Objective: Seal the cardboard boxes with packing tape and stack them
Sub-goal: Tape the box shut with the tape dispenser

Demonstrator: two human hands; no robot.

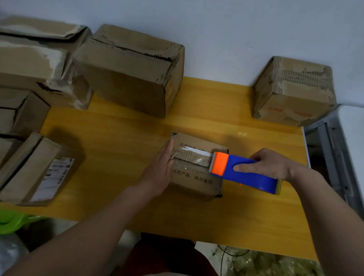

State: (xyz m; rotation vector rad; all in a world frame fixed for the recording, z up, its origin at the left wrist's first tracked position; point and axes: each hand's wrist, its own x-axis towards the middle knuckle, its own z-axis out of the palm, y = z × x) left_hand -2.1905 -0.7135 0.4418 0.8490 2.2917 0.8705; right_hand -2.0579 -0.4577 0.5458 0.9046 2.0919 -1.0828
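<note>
Near the middle of the glossy yellow table (127,199) sits a small dented cardboard box (195,180). The left hand (159,169) presses its side, fingers straight together; the right hand (264,165) grips a blue-and-orange plastic tape dispenser (246,173) at the box's clear-taped seam.

matt torn cardboard box (195,174), glossy plastic tape dispenser (246,173), smooth wood-look table (120,154).
</note>
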